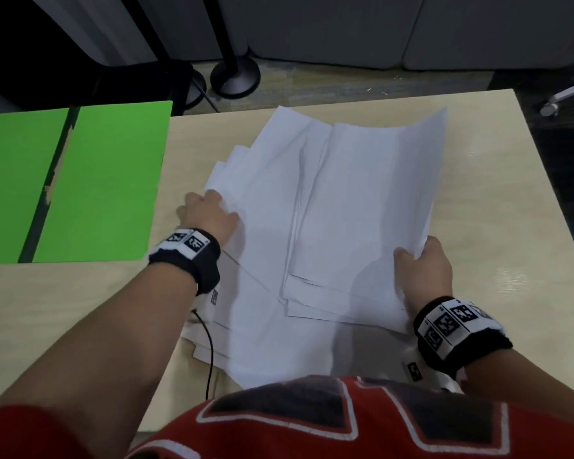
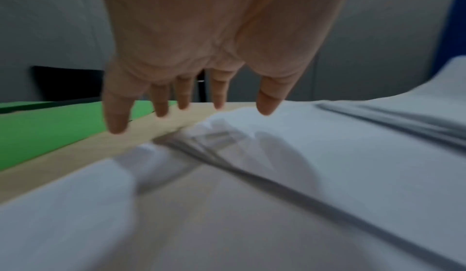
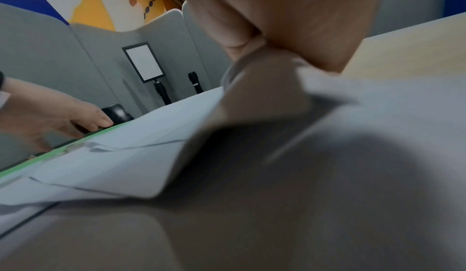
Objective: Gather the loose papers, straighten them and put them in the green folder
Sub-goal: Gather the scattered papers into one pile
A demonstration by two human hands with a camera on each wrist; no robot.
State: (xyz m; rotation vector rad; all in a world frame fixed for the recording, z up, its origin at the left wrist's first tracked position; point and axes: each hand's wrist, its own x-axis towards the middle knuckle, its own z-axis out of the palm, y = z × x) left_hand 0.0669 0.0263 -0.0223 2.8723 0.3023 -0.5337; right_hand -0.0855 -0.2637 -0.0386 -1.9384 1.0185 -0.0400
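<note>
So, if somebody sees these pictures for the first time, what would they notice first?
Probably the loose papers, white sheets fanned across the middle of the table. Next, the green folder, lying open at the left. The right hand pinches some sheets at the pile's right edge, while the left hand reaches with spread fingers at its left edge.

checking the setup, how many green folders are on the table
1: the green folder lies open and flat at the table's far left corner, left of the papers. Another under the papers would be hidden.
</note>
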